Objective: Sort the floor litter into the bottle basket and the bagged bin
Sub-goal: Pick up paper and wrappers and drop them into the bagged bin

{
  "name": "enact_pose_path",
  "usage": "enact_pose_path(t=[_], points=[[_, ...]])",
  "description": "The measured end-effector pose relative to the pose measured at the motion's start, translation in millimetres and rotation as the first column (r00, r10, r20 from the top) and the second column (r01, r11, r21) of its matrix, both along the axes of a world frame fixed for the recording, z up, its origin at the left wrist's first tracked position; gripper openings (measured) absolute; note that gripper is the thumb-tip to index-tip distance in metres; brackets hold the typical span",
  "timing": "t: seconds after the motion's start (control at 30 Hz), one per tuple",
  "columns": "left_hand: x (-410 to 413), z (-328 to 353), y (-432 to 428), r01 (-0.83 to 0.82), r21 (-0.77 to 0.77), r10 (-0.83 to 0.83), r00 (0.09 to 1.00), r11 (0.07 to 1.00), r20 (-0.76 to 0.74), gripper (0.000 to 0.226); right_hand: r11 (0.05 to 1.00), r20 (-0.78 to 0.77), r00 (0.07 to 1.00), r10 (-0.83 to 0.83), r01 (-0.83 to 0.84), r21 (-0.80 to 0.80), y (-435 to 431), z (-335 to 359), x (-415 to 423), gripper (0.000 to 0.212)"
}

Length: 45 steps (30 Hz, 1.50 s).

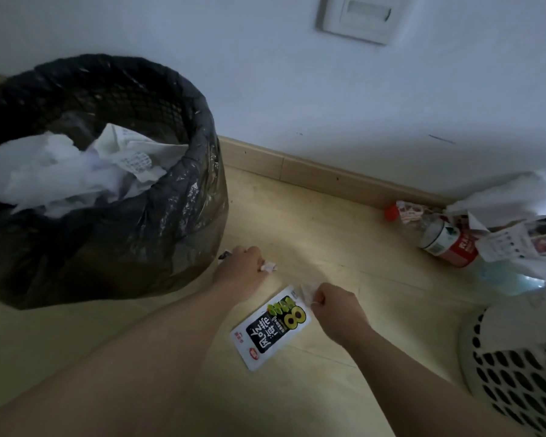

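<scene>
Holding crumpled paper (44,171): bagged bin (183,222).

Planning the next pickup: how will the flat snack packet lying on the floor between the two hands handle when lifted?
The snack packet lies flat on the floor, so it is probably empty, light and floppy. Its smooth printed face may be slippery, and with no raised edge it likely needs lifting from a corner.

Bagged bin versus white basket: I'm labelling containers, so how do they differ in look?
The bagged bin is black mesh lined with a dark bag; the white basket has oval holes and no visible liner. The bin shows crumpled white paper inside; the basket's inside is out of view. Both are perforated.
</scene>
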State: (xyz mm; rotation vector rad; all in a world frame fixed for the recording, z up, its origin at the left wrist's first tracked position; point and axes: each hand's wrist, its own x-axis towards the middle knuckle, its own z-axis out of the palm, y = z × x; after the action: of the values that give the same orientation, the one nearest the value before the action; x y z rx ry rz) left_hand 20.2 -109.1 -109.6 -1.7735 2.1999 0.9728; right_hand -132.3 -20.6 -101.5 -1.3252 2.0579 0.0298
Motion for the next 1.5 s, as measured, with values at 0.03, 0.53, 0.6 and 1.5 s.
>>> enact_pose_path(t=[0.03, 0.53, 0.6, 1.5], points=[[5, 2, 5, -0.016, -0.015, 0.015, 1.0, 1.0, -0.024, 0.023, 0.999, 0.027, 0.999, -0.035, 0.035, -0.002, 2, 3, -4, 0.024], [17, 161, -6, -0.454, -0.332, 0.066, 0.665, 0.827, -0.744, 0.011, 0.684, 0.824, 0.519, -0.229, 0.688, -0.243, -50, 143, 56, 0.018], [38, 181, -8, -0.484, -0.453, 0.0, 0.683, 0.749, -0.73, 0.014, 0.678, 0.85, 0.506, -0.15, 0.678, -0.284, -56, 159, 75, 0.019], [156, 219, -33, -0.083, -0.352, 0.144, 0.978, 0.932, 0.151, 0.027, 0.763, 0.002, 0.978, 0.207, -0.16, -0.626, -87, 163, 161, 0.046]])
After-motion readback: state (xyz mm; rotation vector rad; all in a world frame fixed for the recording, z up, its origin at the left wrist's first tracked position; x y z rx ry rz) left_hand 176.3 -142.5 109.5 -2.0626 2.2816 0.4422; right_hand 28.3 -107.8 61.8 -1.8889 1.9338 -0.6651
